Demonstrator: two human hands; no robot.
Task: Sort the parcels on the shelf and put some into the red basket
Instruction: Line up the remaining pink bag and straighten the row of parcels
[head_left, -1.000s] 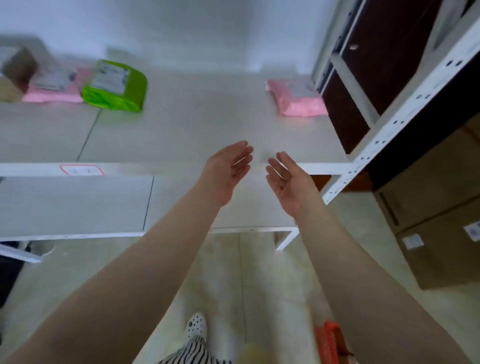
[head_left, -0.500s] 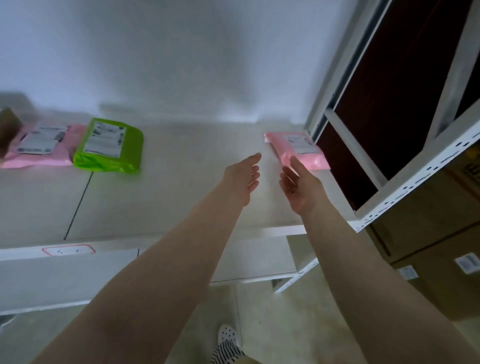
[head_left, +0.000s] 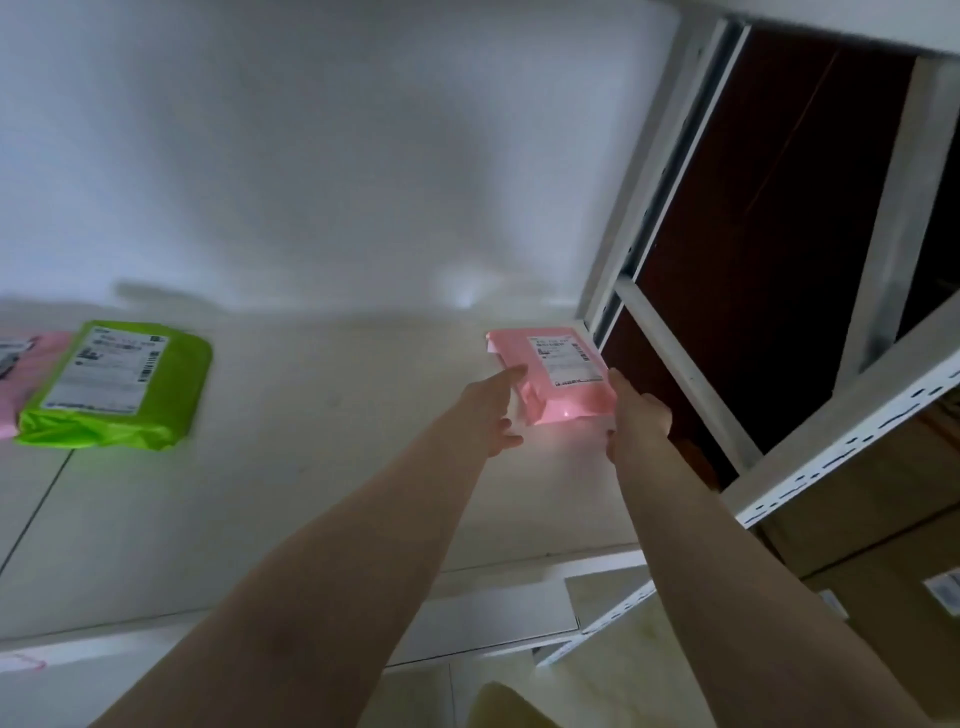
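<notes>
A pink parcel (head_left: 558, 376) with a white label lies at the back right of the white shelf (head_left: 311, 478), close to the shelf's end frame. My left hand (head_left: 491, 413) lies against its left edge with the forefinger stretched along it. My right hand (head_left: 636, 415) presses on its right edge, so the parcel sits clasped between both hands. A green parcel (head_left: 117, 387) with a label rests at the left of the shelf, and another pink parcel (head_left: 23, 387) is cut off by the left edge. The red basket is out of view.
A white perforated upright (head_left: 852, 452) and cross bars close the shelf's right end, with a dark brown panel (head_left: 753, 249) behind them. Cardboard boxes (head_left: 883, 551) stand at the lower right. A lower shelf board (head_left: 493, 618) shows under my arms. A white wall rises behind.
Both hands have reached forward from mid-shelf to the pink parcel and now close on its two sides. The view has tilted up toward the wall.
</notes>
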